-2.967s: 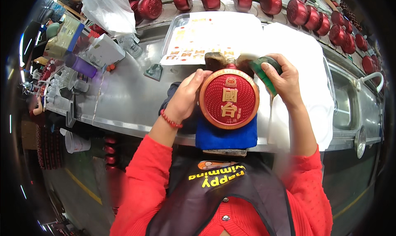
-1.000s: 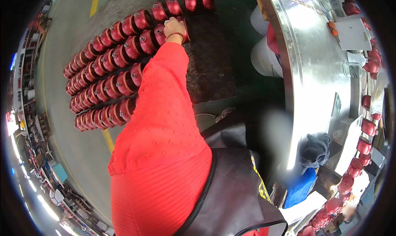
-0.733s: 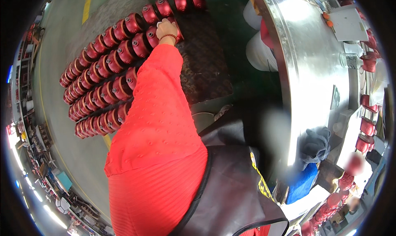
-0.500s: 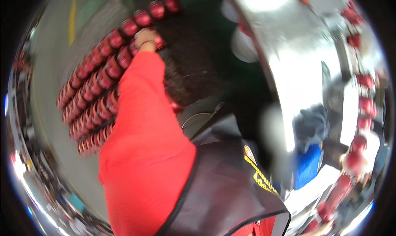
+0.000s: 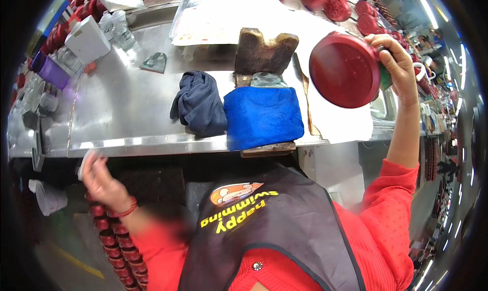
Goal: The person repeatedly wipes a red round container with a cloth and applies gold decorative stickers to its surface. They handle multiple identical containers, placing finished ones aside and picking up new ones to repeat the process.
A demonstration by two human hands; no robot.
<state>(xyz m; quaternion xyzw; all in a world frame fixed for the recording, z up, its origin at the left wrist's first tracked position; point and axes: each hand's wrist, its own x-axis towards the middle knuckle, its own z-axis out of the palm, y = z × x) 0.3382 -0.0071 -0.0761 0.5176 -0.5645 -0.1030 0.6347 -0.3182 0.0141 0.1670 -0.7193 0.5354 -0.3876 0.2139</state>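
My right hand (image 5: 396,62) is raised at the right, its fingers closed on the edge of a round, deep red pot (image 5: 344,70). A broad, flat red face of the pot is turned toward me, and what lies behind it is hidden. At the left, my left hand (image 5: 105,184) hangs just in front of the metal bench edge. Its fingers are bent and blurred, and a pale, thin-edged thing (image 5: 84,165) shows by the fingertips; whether it is held cannot be told. A folded blue cloth (image 5: 264,115) covers a notched wooden stand (image 5: 264,52) between the hands.
A dark grey cloth (image 5: 198,103) lies crumpled on the metal bench (image 5: 122,98). White sheets (image 5: 229,16) lie behind it. Glass jars (image 5: 121,29) and a white box (image 5: 86,42) stand at the far left. Stacked red pots (image 5: 119,250) are at lower left; a white bucket (image 5: 48,197) is beside them.
My view has swung from the rows of red pots on the floor to the bench. A hand that was at those pots has left them; my right hand now holds a pot above the bench.
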